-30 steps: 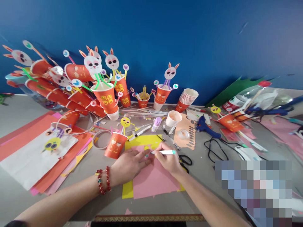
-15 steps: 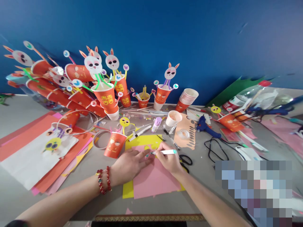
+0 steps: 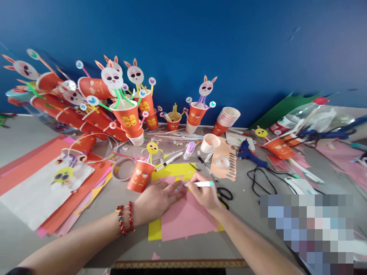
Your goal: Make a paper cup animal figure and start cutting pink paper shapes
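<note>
My right hand (image 3: 204,193) is closed around a white marker (image 3: 203,184) with a teal end, its tip down at the paper near my left fingertips. Flat on the pink paper (image 3: 186,219) lies my left hand (image 3: 160,198), fingers stretched out, pressing near its top edge. A small teal mark shows by those fingertips. Under the pink sheet is a yellow sheet (image 3: 155,230). Just left of the papers a red paper cup (image 3: 140,176) with a yellow rabbit face (image 3: 153,148) leans slightly. Black scissors (image 3: 225,193) lie beside my right hand, partly hidden.
Red cups with rabbit figures (image 3: 126,116) crowd the back left. Behind the papers are a glue stick (image 3: 189,151), a white cup (image 3: 210,143) and stacked cups (image 3: 228,119). A blue glue gun (image 3: 252,154) with its cord lies right; coloured paper sheets (image 3: 28,198) lie left.
The red cup with the yellow rabbit face has shifted slightly to the right and tilts a bit differently. Both hands and the marker stay nearly in place.
</note>
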Demonstrator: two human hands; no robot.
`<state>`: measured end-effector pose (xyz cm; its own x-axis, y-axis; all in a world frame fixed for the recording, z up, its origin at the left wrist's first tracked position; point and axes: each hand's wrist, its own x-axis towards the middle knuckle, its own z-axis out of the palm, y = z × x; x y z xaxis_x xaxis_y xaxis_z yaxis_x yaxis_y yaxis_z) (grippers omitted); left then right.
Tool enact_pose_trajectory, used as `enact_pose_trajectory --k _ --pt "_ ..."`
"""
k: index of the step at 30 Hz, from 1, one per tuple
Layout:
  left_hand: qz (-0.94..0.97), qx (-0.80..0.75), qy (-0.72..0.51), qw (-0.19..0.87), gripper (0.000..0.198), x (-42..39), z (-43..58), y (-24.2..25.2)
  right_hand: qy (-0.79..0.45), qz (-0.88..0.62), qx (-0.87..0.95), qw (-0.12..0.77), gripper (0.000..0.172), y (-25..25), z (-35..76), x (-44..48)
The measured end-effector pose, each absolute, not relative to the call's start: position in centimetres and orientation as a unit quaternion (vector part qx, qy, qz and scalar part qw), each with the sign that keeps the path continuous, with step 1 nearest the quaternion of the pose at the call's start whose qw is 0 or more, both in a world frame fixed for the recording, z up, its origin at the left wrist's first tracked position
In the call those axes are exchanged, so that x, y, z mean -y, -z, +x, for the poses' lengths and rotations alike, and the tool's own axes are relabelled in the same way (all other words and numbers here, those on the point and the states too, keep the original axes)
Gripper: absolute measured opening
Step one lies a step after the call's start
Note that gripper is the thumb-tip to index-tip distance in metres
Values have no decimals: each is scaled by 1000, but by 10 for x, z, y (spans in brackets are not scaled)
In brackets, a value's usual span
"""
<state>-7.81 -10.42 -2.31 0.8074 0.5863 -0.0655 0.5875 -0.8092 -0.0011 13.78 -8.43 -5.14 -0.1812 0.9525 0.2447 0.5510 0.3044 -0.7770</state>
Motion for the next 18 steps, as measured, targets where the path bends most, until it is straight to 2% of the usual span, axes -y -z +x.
enact_pose_trajectory --k 18 --pt "950 -311 29 3 47 104 -78 24 -286 -522 715 367 20 53 138 85"
